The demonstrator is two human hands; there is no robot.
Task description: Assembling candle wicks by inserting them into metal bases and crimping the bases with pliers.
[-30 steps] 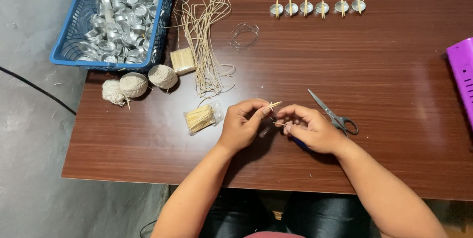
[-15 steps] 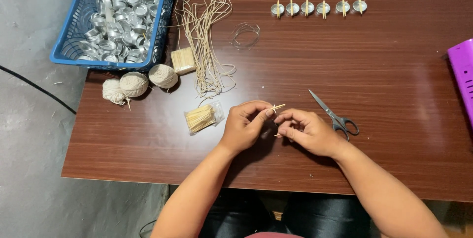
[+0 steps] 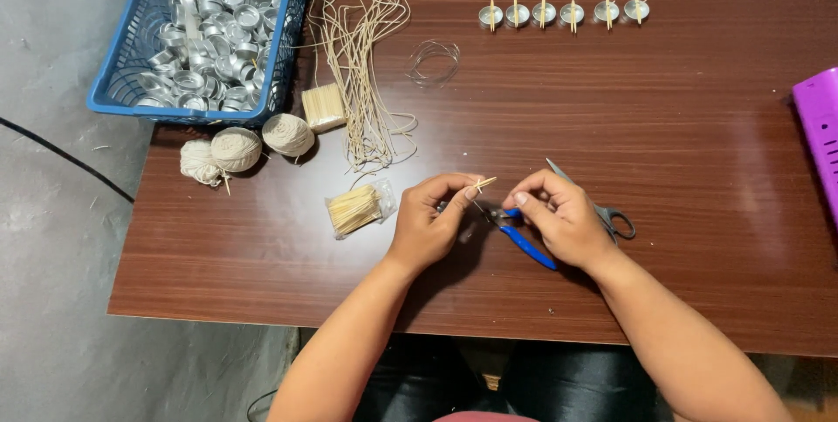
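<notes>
Left hand [image 3: 432, 226] is pinching a small stick [image 3: 485, 183] between its fingertips, right hand [image 3: 559, 217] is closed around blue-handled pliers [image 3: 524, 243], with scissors [image 3: 602, 210] just behind it.

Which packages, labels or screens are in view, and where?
Clear plastic bag of pale thin sticks: on the table, just left of the left hand; flat, rectangular, see-through.
Block of bundled pale sticks: beside the blue basket; whether it is wrapped is unclear.
No labels, signs or screens visible.
</notes>
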